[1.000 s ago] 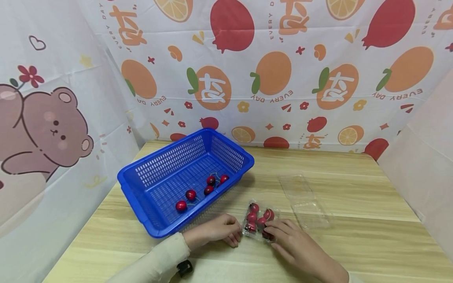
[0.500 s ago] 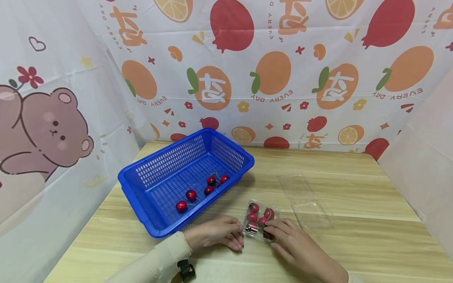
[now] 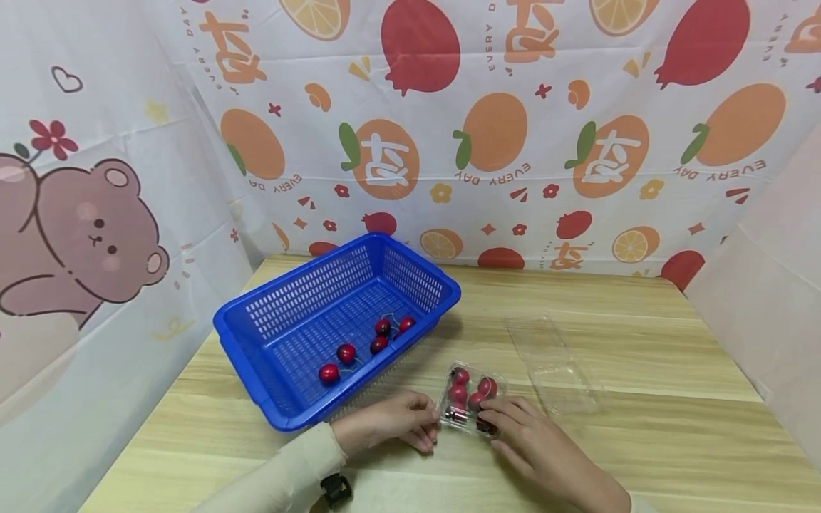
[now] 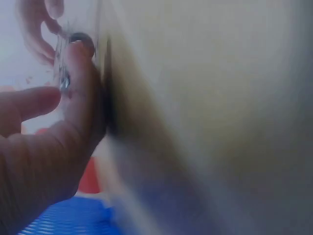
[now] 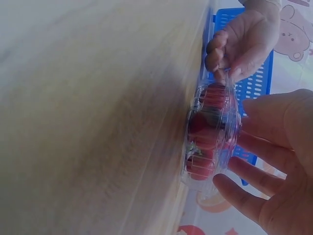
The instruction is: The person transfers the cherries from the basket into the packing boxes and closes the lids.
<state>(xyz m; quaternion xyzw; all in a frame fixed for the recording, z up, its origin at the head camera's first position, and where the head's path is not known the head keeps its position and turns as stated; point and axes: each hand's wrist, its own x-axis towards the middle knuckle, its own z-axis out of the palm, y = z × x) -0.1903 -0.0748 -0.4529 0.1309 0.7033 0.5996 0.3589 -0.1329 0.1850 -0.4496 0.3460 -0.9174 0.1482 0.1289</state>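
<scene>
A small clear plastic box [image 3: 471, 399] with several red cherries [image 5: 201, 166] inside rests on the table [image 3: 667, 427]. At its left edge my left hand [image 3: 398, 422] pinches the rim between thumb and forefinger, the other fingers loosely bent. My right hand [image 3: 545, 445] lies over the right side, its fingers spread and lightly touching the top. That hand hides the box's near right corner in the head view. In the left wrist view, the left thumb [image 4: 41, 104] and forefinger [image 4: 80, 93] stand on either side of the plastic edge.
A blue perforated basket [image 3: 256, 399] stands at the left and holds several cherries [image 3: 346, 353] with stems. An open piece of clear plastic packaging [image 3: 554, 367] lies to the right of the box. A fruit-patterned cloth [image 3: 410, 206] hangs behind the table.
My left hand has shifted slightly right and brought its fingertips onto the box's left edge. The near-left part of the box shows a stronger glare. My right hand stays almost still.
</scene>
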